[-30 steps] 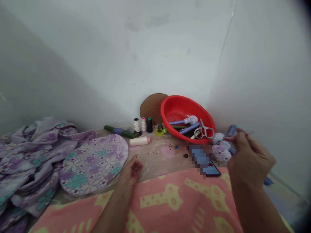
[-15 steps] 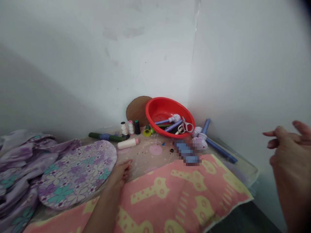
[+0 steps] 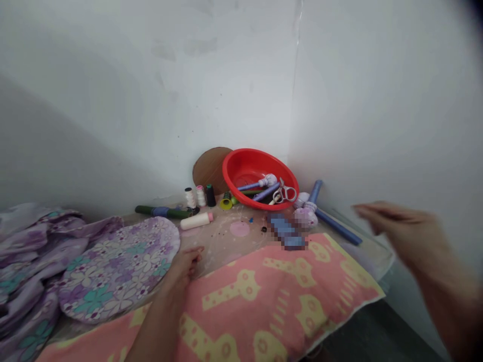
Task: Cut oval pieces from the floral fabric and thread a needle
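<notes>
Against the white wall corner (image 3: pixel 296 90), the left hand (image 3: pixel 183 266) lies just beside the soft, floppy floral padded cloth oval (image 3: pixel 118 266), easiest taken by its edge, well apart from the blurred right hand (image 3: pixel 400 231), its grip unclear.

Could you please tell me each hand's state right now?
Left hand: loosely open, holding nothing visible.
Right hand: too blurred to tell.

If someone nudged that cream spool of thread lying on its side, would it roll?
Likely yes. The cream thread spool lies on its round side, so a sideways push could roll it. It is probably light for its size, and firm rather than floppy.
</notes>
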Tool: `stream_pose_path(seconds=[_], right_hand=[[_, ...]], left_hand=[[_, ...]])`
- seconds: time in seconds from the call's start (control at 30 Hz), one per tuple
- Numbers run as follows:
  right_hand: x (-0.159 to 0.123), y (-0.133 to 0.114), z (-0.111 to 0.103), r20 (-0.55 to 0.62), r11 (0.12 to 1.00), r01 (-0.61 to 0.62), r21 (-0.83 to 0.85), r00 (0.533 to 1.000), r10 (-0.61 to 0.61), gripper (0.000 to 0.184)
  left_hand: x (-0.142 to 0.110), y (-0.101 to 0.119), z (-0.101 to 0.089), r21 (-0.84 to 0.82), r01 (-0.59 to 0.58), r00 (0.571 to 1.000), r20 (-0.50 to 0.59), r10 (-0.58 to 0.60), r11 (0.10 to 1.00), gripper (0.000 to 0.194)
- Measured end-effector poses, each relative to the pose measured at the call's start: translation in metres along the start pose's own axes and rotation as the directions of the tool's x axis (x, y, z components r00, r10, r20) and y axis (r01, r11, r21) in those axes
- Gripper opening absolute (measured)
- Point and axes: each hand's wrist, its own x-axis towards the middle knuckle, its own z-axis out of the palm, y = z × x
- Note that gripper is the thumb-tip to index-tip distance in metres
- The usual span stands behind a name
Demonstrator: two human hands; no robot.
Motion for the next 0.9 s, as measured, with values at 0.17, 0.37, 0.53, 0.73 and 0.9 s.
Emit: stream_pose_path(seconds=[0.17,0.37,0.53,0.73,0.9], right_hand=[[-0.048,-0.040,0.108,0.646,0.945,0.321,0.065,0.708,-0.284,0.025],[-0.076,-0.050,0.172,0.867,0.714,0.653,-0.253,0.481,-0.132,0.021],[-0.075,-0.053,0.200,0.874,0.668,0.679,-0.303,0.477,-0.088,0.022],[-0.077,-0.048,0.215,0.861,0.702,0.644,-0.304,0.501,-0.088,0.022],[-0.082,-0.050,0.214,0.848,0.715,0.635,-0.291,0.517,-0.113,0.021]], left_hand=[[0.003,-0.004,0.000,0.088,-0.041,0.999,-0.016,0.043,0.995,0.035],[0.005,-0.008,0.000,0.203,-0.094,0.994,-0.030,0.102,0.975,0.034],[0.006,-0.008,-0.001,0.265,-0.150,0.988,-0.005,0.157,0.952,0.030],[0.004,-0.007,0.002,0.272,-0.144,0.989,0.006,0.148,0.951,0.033],[0.004,-0.005,0.002,0.261,-0.132,0.990,-0.005,0.138,0.956,0.032]])
